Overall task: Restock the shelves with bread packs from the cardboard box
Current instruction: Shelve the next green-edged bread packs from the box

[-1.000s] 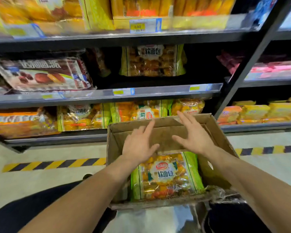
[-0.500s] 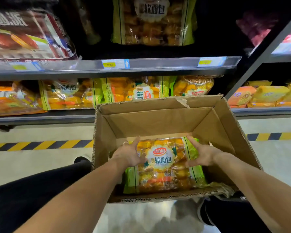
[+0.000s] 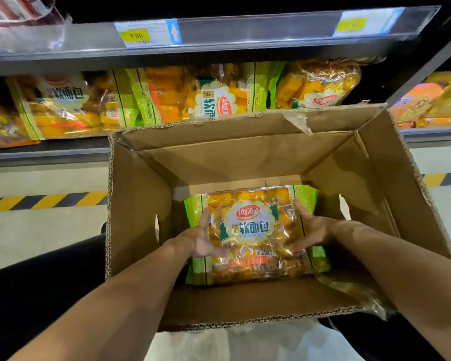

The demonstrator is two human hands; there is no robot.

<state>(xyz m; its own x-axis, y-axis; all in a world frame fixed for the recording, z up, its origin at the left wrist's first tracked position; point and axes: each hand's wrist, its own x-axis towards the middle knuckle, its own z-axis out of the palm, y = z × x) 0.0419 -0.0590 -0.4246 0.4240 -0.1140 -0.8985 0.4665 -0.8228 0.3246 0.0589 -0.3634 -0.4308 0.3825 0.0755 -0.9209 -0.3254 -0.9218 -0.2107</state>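
Note:
An open cardboard box (image 3: 146, 204) sits in front of me on the floor. Inside it lies a bread pack (image 3: 250, 230), clear plastic with green edges and orange rolls. My left hand (image 3: 201, 238) grips the pack's left side, thumb along its front. My right hand (image 3: 310, 227) grips the right side, fingers curled round the edge. More green packaging (image 3: 318, 259) shows underneath the held pack. Behind the box, the low shelf (image 3: 47, 155) holds several similar bread packs (image 3: 214, 95).
A shelf rail with yellow price tags (image 3: 146, 35) runs overhead. A dark upright post (image 3: 425, 71) divides the shelving on the right, where other orange packs (image 3: 427, 102) lie. Yellow-black striped tape (image 3: 44, 201) marks the pale floor left of the box.
Both hands went down from above the box rim into the box and closed on the sides of the bread pack. The view tilted down and closer to the box.

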